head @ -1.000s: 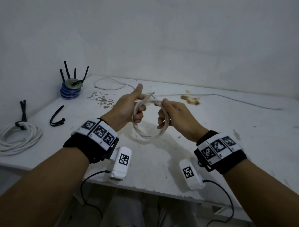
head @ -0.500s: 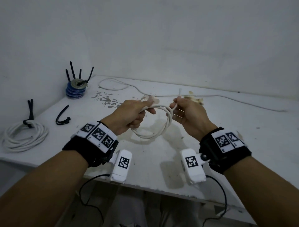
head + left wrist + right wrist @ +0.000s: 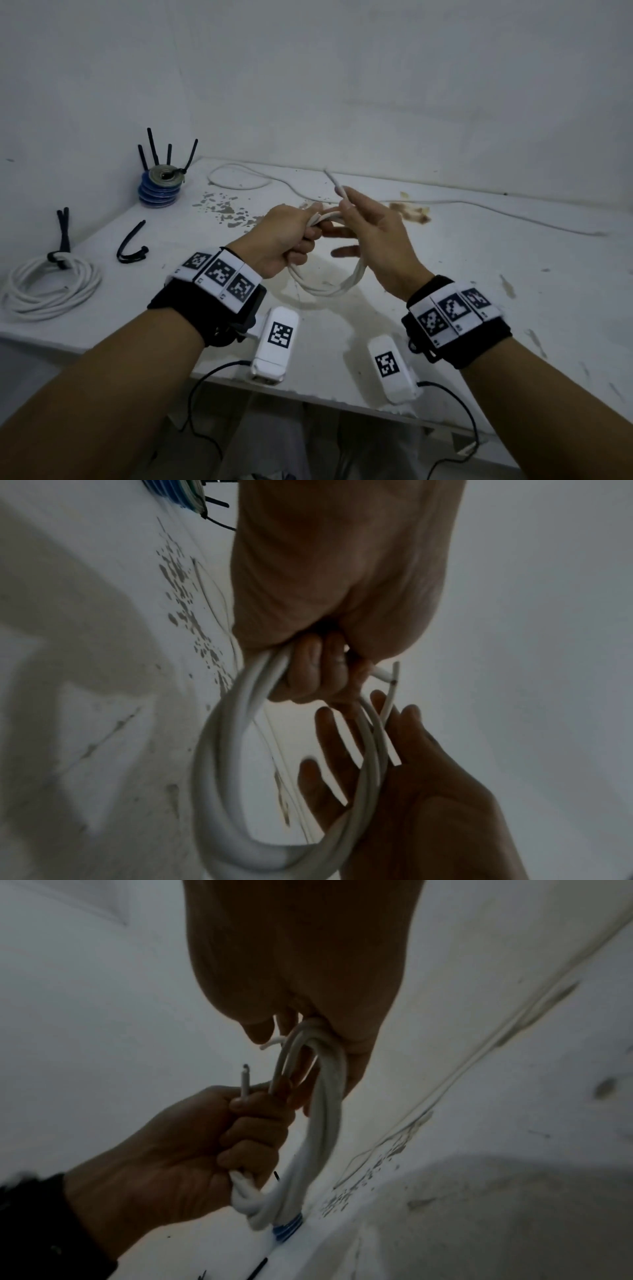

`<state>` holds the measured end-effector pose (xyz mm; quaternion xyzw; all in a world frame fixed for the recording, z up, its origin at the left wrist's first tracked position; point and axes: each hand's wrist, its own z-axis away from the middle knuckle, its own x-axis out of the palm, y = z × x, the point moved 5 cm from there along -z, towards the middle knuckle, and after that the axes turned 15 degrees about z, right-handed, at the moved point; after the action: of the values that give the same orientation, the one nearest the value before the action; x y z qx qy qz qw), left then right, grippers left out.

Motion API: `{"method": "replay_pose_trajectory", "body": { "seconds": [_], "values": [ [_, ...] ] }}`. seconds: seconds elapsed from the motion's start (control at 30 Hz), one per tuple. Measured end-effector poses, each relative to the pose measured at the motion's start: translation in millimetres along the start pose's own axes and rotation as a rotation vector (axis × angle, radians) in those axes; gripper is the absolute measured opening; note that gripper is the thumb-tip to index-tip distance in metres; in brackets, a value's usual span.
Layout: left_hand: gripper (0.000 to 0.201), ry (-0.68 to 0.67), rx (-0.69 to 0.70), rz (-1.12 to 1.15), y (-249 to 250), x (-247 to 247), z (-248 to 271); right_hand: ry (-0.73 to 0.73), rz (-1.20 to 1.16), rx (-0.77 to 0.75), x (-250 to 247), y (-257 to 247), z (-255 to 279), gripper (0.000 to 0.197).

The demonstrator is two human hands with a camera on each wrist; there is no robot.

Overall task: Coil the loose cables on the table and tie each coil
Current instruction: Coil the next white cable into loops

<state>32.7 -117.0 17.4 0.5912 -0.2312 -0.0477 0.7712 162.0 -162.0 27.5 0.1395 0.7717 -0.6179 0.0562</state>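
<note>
My left hand (image 3: 298,236) grips the top of a small white cable coil (image 3: 329,291), which hangs above the table (image 3: 445,308). My right hand (image 3: 352,219) is close against it and pinches the cable's thin free end (image 3: 337,185), which points up. Its other fingers are spread out straight. In the left wrist view those fingers (image 3: 329,745) reach through the coil (image 3: 222,777). In the right wrist view the coil (image 3: 325,1096) hangs below my right palm, and the left hand (image 3: 212,1131) is fisted round it, with a short cable stub (image 3: 245,1080) sticking up.
A tied white coil (image 3: 51,287) lies at the table's left edge, with a loose black tie (image 3: 132,245) beside it. A stack of blue rolls holding black ties (image 3: 161,185) stands at the back left. A loose white cable (image 3: 513,216) trails along the back of the table.
My right hand has moved left, up against the left hand, lifting the cable end higher. Its fingers have spread out through the coil. The left hand keeps its grip.
</note>
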Motion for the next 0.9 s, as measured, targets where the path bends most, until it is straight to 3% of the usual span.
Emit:
{"method": "replay_pose_trajectory", "body": {
  "seconds": [0.07,0.2,0.4,0.57,0.67,0.73,0.8,0.9],
  "values": [
    [0.038,0.097,-0.008,-0.054,0,-5,-4,-0.058,0.143,-0.036,3,-1,6,0.027],
    [0.035,0.198,-0.015,-0.001,0,-14,-7,-0.022,0.407,-0.084,3,7,7,0.027],
    [0.02,0.115,0.143,0.108,3,-14,-2,-0.026,0.512,0.029,-4,13,5,0.029],
    [0.019,0.042,0.175,-0.077,0,-11,0,-0.077,0.623,0.042,-5,9,1,0.031],
    [0.018,0.048,0.161,-0.127,-1,-11,-1,-0.075,0.733,-0.001,2,11,1,0.044],
    [0.019,0.078,0.152,-0.144,-1,-11,-1,-0.011,0.729,-0.034,5,11,1,0.045],
    [0.022,0.093,0.134,-0.131,1,-13,-1,0.063,0.635,-0.069,7,9,2,0.031],
    [0.032,0.109,0.13,-0.122,4,-19,0,0.071,0.441,-0.022,9,7,1,0.022]
  ]
}}
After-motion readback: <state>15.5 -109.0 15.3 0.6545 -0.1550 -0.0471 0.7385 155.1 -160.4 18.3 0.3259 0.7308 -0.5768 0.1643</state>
